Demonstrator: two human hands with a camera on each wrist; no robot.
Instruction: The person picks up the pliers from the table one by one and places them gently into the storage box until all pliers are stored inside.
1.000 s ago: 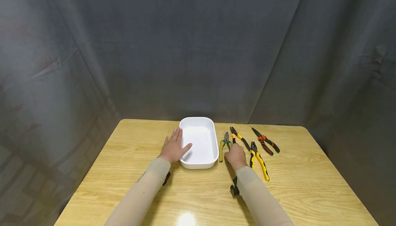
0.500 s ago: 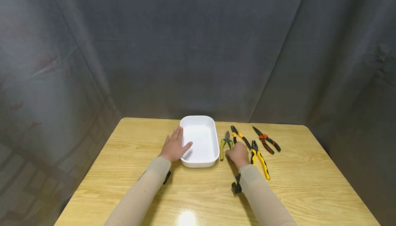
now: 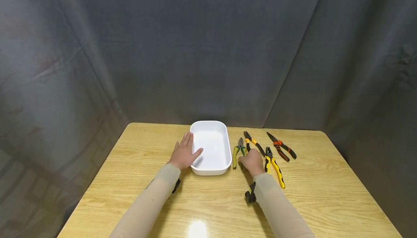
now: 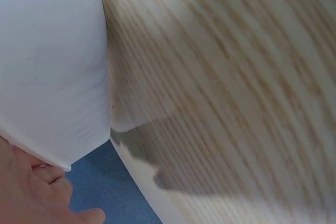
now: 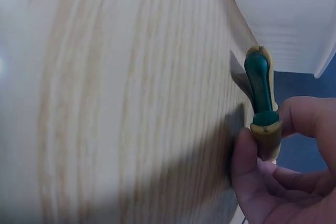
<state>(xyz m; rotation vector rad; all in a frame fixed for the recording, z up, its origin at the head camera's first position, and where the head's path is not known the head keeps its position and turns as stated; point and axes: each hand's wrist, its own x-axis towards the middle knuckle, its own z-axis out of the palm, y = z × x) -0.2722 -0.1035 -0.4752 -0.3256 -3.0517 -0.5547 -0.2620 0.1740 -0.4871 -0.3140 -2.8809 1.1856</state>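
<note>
In the head view my left hand (image 3: 183,154) lies along the left side of a white rectangular tray (image 3: 211,172), fingers straight and thumb over its inside. The left wrist view has the left hand (image 4: 37,192) at the tray's rim. To the right of the tray lies a pair of combination pliers with yellow-green handles (image 3: 235,159), its handles spread apart. My right hand (image 3: 254,161) pinches the right handle of these pliers. Seen from the right wrist, thumb and fingers close on the handle's green and yellow end (image 5: 266,129).
Right of that hand lie black-and-yellow pliers (image 3: 275,171). Behind it are orange-and-black cutters (image 3: 255,144), and farther right red-and-black long-nose pliers (image 3: 282,148). All lie on a light wooden table (image 3: 332,191). A dark grey curtain (image 3: 208,57) hangs behind the table.
The whole head view has shifted slightly. My right hand keeps its hold on the yellow-green pliers, with a small shift to the right. The left hand stays at the tray.
</note>
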